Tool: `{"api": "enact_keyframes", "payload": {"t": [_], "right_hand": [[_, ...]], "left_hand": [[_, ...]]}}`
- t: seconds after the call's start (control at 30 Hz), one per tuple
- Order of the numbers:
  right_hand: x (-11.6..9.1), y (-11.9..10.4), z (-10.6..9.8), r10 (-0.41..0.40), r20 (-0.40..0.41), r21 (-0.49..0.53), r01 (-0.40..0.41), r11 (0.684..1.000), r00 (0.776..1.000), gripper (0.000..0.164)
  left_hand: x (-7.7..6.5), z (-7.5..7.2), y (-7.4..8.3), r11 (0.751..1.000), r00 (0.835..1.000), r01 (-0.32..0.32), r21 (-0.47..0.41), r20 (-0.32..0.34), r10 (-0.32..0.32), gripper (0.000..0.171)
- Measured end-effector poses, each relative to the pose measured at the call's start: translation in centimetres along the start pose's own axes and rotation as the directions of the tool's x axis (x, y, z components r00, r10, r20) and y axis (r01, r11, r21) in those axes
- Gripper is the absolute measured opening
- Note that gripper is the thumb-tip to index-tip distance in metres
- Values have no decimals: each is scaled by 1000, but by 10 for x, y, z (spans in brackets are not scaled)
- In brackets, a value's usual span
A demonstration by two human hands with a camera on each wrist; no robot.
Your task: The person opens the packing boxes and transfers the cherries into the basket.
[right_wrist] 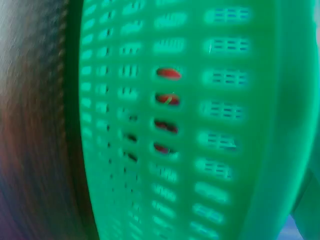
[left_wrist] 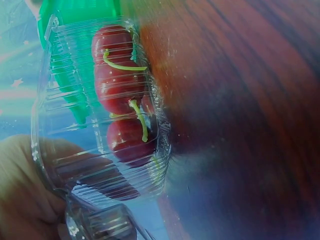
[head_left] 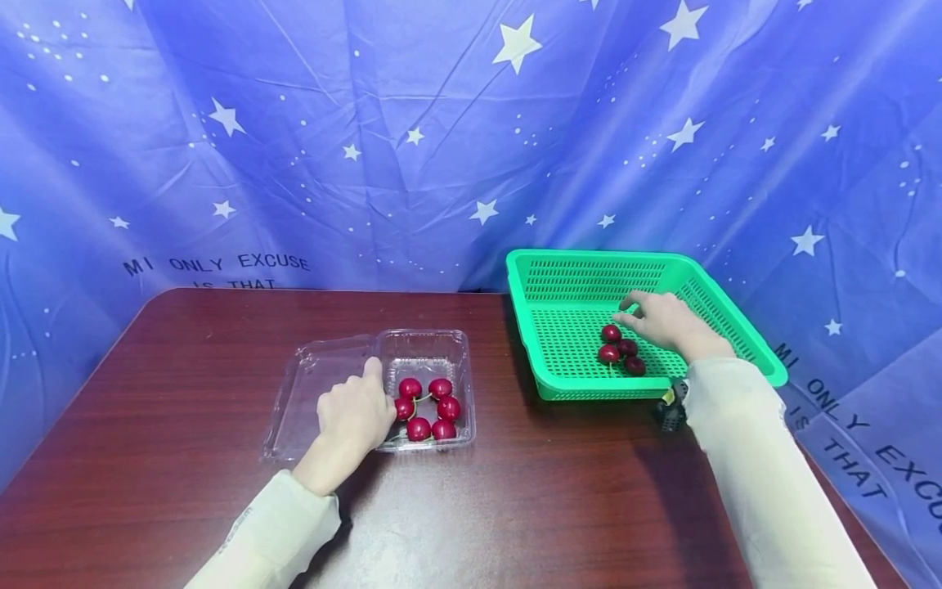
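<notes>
In the head view my left hand [head_left: 356,411] grips the left side of a clear plastic clamshell box [head_left: 462,368], beside its hinge. Several dark red cherries [head_left: 418,429] with green stems lie in the near part of the box. The left wrist view shows fingers [left_wrist: 95,172] through the clear wall, close to the cherries [left_wrist: 129,140]. My right hand [head_left: 666,321] hovers inside a green plastic basket [head_left: 548,383], thumb and fingers apart with no fruit visible between them. Just below its fingertips sit several cherries [head_left: 608,353]. In the right wrist view, the basket wall [right_wrist: 190,120] hides that hand.
The box's clear lid [head_left: 312,393] lies folded open to the left on the dark red-brown wooden table [head_left: 500,507]. A blue curtain with white stars [head_left: 412,106] hangs behind and beside the table. A black device [head_left: 671,413] is strapped at the right wrist, near the basket's front rim.
</notes>
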State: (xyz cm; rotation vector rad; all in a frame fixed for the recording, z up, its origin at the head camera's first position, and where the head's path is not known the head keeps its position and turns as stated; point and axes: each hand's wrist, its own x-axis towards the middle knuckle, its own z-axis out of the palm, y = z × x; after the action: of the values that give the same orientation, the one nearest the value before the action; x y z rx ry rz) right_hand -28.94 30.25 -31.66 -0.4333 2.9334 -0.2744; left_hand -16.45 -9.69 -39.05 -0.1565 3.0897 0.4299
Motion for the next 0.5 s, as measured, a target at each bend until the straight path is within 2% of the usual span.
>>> {"api": "enact_keyframes", "payload": {"t": [0.17, 0.37, 0.5], "right_hand": [[2, -7, -2, 10, -22, 68, -9, 998, 1000, 62], [6, -22, -7, -6, -45, 126, 12, 992, 999, 66], [8, -31, -8, -22, -41, 141, 27, 990, 999, 66]], "left_hand": [[0, 0, 0, 1000, 1000, -1, -3, 0, 1, 28], [0, 1, -1, 1000, 999, -14, -11, -32, 13, 25], [0, 2, -1, 1000, 999, -13, -10, -30, 13, 25]]}}
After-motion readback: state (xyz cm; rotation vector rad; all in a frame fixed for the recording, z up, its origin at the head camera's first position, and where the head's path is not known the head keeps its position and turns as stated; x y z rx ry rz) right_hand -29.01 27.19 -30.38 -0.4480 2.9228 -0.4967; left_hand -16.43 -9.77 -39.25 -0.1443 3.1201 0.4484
